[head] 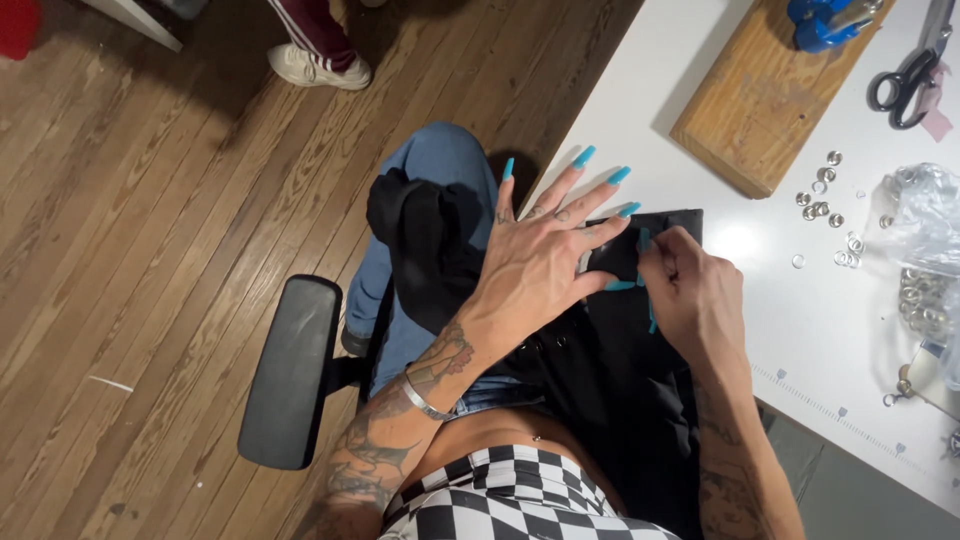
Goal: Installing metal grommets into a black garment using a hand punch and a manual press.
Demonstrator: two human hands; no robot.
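The left hand (535,265) lies flat on the black fabric (610,350), its fingers (590,195) spread wide and long turquoise nails fanned toward the table edge; it holds nothing, only presses the cloth down. To do this well, I judge the palm should keep even pressure so the cloth does not creep, with the splayed fingers pinning the area just beside the spot being worked rather than covering it.

The black fabric drapes from the person's lap, over the blue jeans (430,170), up onto the near edge of the white table (800,320). It is a dark, matte, soft-looking cloth, bunched in a loose heap on the left thigh and pulled flatter where it meets the table; its far corner sits square on the white surface.

The right hand (690,295) is just beside the left, fingers curled in narrow and pinching at the cloth's upper edge. What lies between the fingertips is too small to tell. A tight, close pinch near the edge looks the safest grip, with the long nails kept from snagging the weave.

Further right on the table, apart from the cloth, lie scattered small silver eyelets (825,205), a clear plastic bag (925,250) of more metal rings, a wooden block (765,95) carrying a blue tool (825,20), and black-handled scissors (905,80).
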